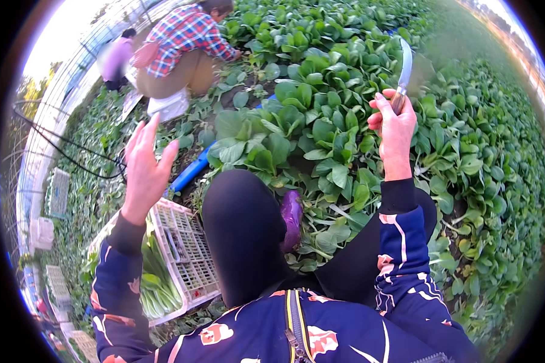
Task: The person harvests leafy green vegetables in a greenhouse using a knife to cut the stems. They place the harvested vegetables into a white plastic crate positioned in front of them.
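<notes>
Raised over the leafy green plants (331, 131), my right hand (395, 120) grips a small curved knife (405, 68) by its wooden handle, the blade pointing up and away. My left hand (145, 159) is held up with fingers apart and nothing in it. Just below that hand stands a white plastic crate (188, 254), partly hidden by my left sleeve. Cut greens with pale stems (159, 295) lie inside it. A purple shoe (292, 220) shows beside my bent knee (240, 227), with loose leaves (331, 240) on the ground around it.
A crouching person in a checked shirt (181, 38) reaches into the plants at upper left. Another person in purple (116, 56) is farther back. A blue pipe (193, 168) runs along the bed. More crates (59, 193) stand along the left, near a dark cable (68, 145).
</notes>
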`<act>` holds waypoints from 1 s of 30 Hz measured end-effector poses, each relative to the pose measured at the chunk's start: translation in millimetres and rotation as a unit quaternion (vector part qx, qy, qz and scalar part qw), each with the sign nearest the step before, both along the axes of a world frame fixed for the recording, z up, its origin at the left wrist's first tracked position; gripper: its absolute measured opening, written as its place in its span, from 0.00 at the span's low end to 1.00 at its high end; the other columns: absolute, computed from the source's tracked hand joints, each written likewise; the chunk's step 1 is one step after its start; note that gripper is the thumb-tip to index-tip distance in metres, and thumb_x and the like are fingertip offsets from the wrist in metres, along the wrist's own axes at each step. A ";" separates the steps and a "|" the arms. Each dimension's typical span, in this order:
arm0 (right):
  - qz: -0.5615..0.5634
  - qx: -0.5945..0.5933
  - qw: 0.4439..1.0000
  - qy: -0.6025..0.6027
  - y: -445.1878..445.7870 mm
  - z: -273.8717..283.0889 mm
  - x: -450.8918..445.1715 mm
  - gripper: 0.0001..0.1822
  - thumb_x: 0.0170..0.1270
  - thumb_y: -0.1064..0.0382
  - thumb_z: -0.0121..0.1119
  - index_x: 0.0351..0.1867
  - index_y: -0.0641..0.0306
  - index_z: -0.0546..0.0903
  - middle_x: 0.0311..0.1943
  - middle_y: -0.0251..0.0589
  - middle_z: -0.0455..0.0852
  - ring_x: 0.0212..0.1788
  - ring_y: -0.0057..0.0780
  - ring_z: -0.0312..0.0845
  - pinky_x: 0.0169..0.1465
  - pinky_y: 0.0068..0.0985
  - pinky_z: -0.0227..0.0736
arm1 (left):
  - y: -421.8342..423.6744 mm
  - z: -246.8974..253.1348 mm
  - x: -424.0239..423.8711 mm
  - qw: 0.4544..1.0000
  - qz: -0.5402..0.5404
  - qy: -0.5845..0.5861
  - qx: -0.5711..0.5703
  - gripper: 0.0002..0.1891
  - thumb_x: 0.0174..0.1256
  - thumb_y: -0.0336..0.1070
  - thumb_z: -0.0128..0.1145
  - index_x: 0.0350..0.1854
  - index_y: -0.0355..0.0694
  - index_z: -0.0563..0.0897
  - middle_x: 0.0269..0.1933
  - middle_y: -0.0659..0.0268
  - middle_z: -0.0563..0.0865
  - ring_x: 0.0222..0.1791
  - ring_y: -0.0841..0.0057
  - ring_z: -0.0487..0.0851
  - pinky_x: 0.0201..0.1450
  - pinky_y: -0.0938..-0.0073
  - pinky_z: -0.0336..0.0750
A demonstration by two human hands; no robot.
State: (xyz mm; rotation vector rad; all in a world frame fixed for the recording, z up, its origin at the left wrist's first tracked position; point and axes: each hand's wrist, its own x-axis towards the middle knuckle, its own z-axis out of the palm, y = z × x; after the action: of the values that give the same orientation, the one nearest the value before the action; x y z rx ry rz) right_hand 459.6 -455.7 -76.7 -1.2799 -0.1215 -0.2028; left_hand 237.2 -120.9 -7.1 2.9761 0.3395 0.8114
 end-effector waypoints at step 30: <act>0.127 -0.635 0.734 0.203 -50.6 -278.9 33.8 0.15 0.63 0.57 0.54 0.42 0.67 0.76 0.29 0.57 0.85 0.35 0.57 0.83 0.41 0.47 0.77 | -180.9 -313.5 261.4 0.801 -0.453 0.338 0.199 0.12 0.45 0.39 0.61 0.31 0.40 0.89 0.60 0.48 0.76 0.60 0.58 0.72 0.61 0.61 0.60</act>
State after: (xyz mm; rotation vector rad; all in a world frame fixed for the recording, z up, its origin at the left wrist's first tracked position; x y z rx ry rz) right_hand 493.4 -506.3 -355.6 -2.6281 -0.0422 0.5197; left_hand 498.6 -301.8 -320.6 3.0419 -1.3132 -0.3387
